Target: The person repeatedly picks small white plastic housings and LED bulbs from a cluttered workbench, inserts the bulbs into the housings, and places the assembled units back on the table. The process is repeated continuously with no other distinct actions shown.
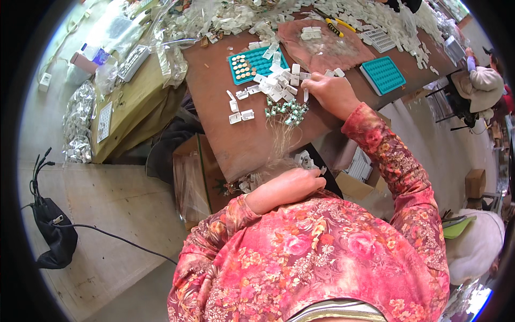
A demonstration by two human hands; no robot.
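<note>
White cases (278,86) lie heaped on the brown desk (220,137), between a teal tray (261,60) and small green circuit boards (288,111). The right hand (333,95) pinches one in its fingers; whether the left hand (295,185), near the person's body, grasps anything, I cannot tell.

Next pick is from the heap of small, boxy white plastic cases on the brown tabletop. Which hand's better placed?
Right, I'd say: the bare right hand is at the edge of the heap of white cases. The bare left hand is farther off, close to the body.
</note>
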